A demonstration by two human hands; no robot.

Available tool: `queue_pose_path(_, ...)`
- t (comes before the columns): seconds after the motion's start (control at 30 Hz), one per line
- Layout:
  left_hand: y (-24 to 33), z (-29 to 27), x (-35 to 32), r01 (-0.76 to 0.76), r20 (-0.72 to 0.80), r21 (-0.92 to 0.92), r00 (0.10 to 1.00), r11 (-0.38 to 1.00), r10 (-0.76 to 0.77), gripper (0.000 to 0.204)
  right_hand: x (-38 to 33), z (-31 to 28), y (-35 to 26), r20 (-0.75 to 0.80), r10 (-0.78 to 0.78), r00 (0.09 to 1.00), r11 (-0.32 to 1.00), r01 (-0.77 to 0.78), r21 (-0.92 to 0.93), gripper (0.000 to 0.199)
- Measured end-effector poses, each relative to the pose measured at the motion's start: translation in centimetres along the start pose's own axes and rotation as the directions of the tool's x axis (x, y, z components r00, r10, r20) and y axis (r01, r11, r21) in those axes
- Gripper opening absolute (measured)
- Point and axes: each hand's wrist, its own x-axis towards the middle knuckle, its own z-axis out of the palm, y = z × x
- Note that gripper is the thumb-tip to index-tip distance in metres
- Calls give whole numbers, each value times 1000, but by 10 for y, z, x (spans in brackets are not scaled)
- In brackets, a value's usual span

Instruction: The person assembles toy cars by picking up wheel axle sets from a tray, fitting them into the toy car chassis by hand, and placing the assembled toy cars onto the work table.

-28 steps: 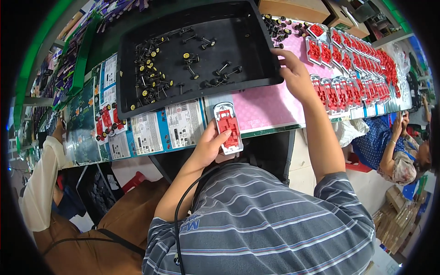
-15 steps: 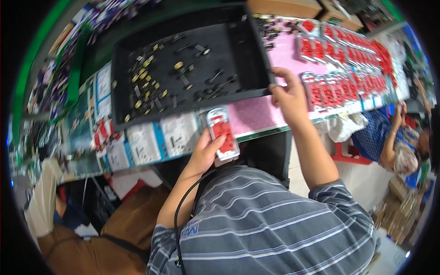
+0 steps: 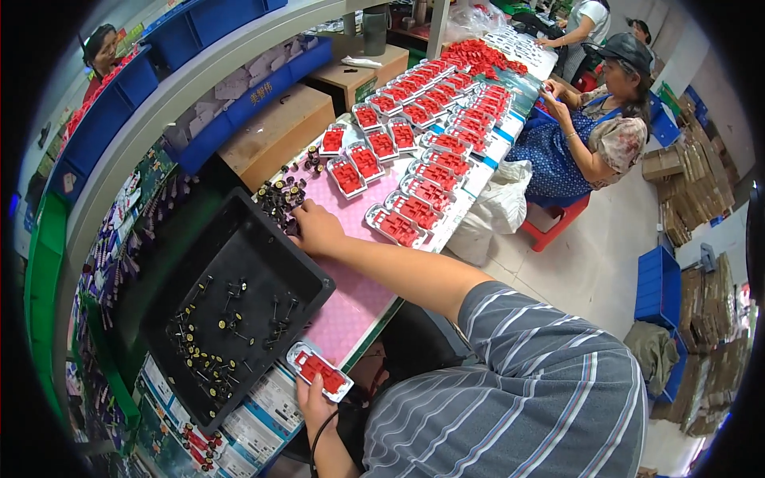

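Note:
My left hand [image 3: 314, 405] grips a toy car body [image 3: 309, 363], a white shell with a red insert, at the near corner of the black tray. My right hand [image 3: 320, 229] is stretched out past the tray's far right edge. Its bent fingers dip into a pile of small wheel axles [image 3: 279, 194]; the fingertips are hidden, so I cannot make out what they hold. The black tray [image 3: 256, 275] lies at an angle on the left, with several loose wheel axles [image 3: 209, 368] scattered in it.
Rows of red-and-white car bodies [image 3: 416, 209] stand on the pink mat [image 3: 357, 299] and beyond. Behind them lies a heap of loose red parts [image 3: 482, 60]. A co-worker [image 3: 594, 155] sits at the table's right side. Cardboard boxes [image 3: 279, 135] and blue bins [image 3: 239, 107] line the back.
The view has turned to the right. My right hand has left the tray's edge and moved into the wheel-axle pile. The car body stays in my left hand.

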Motion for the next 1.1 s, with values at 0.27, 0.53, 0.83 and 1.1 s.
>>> queue_pose_path(0.27,4,6,5,-5,15,-16,1000,1000,6,49,1,0,10,-54,-42,998,998,44,35,40)
queue_pose_path(0.53,5,4,-11,-42,-29,-48,999,998,41,50,-6,23,10,-142,76,987,917,-13,398,49)
queue_pose_path(0.83,-12,-13,-5,75,167,-272,986,959,-30,40,-73,-16,32,22,116,993,813,-108,572,32)
queue_pose_path(1.1,11,-6,-10,-4,128,-73,992,997,13,45,-112,-41,19,66,-232,971,968,223,115,36)
